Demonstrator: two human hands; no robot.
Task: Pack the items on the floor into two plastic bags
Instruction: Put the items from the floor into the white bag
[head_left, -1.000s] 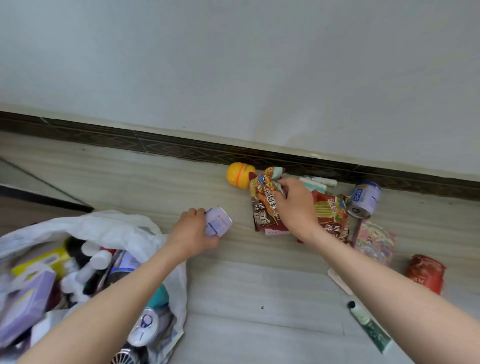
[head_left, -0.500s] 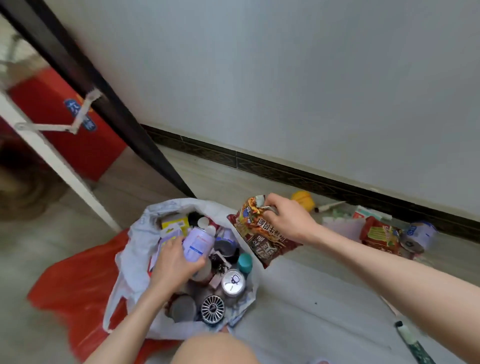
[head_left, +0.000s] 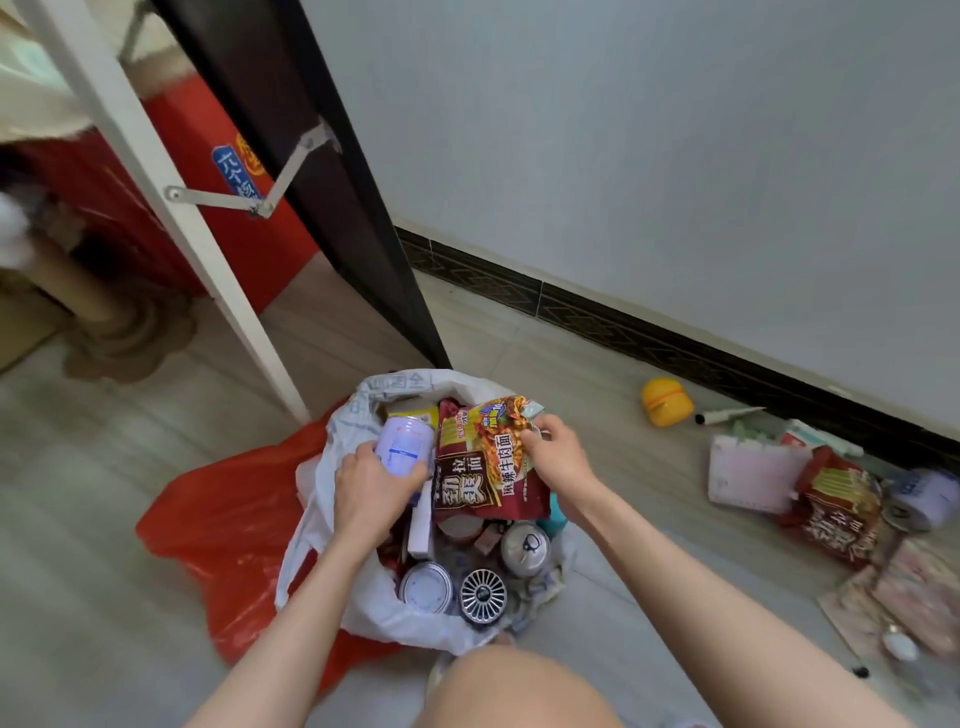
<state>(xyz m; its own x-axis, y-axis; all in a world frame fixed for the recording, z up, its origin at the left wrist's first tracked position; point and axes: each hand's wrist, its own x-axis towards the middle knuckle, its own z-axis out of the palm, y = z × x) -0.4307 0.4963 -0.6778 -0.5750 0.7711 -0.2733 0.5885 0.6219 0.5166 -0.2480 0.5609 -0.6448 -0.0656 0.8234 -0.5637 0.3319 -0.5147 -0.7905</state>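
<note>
Pale wood-look floor (head_left: 130, 597) fills the lower frame and meets a white wall (head_left: 649, 156) with a dark skirting strip at the upper right. At centre, a white plastic bag (head_left: 332, 582) stands open on top of a red plastic bag (head_left: 218, 525) spread flat at lower left. Over the white bag's mouth, the right hand (head_left: 558, 470) pinches the top edge of a red noodle packet (head_left: 485, 462), its grip clenched on it. The left hand (head_left: 371, 491) grips a small white-and-lilac can (head_left: 405, 441) just left of the packet. Two cans and a round grille lie inside the bag. At right, on the floor, lie a second noodle packet (head_left: 836, 506), a notebook (head_left: 753, 475) and a yellow capsule (head_left: 666, 402).
</note>
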